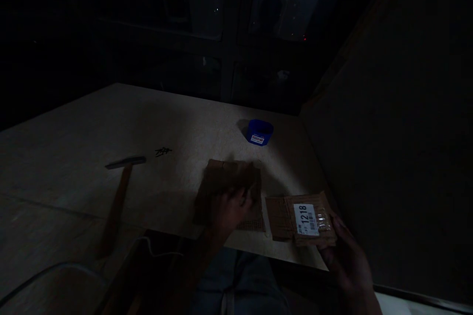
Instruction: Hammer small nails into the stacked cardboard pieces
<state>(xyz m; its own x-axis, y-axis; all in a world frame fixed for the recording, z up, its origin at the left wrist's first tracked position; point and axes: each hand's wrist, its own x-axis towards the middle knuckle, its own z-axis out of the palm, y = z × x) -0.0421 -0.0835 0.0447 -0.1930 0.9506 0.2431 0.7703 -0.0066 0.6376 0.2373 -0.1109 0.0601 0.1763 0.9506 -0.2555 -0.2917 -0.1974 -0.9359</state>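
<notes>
A flat, squarish piece of brown cardboard (pixel 253 224) lies on the table near its front edge. My left hand (pixel 231 206) is over this piece, its fingers bent downward. They are dim and smeared, so whether they grip anything does not show. At the right, my right hand (pixel 349 256) holds a folded cardboard piece (pixel 281 216) by its right end, thumb on top. That piece carries a white label (pixel 306 219) reading 1218 and some shiny clear tape (pixel 324 219).
A blue plastic tub (pixel 259 133) with a small label stands behind the cardboard. To the left are a small pile of dark nails or screws (pixel 162 151) and a wooden-handled hammer (pixel 120 197). A pale cable (pixel 66 266) runs at lower left. A dark panel (pixel 391 157) borders the right.
</notes>
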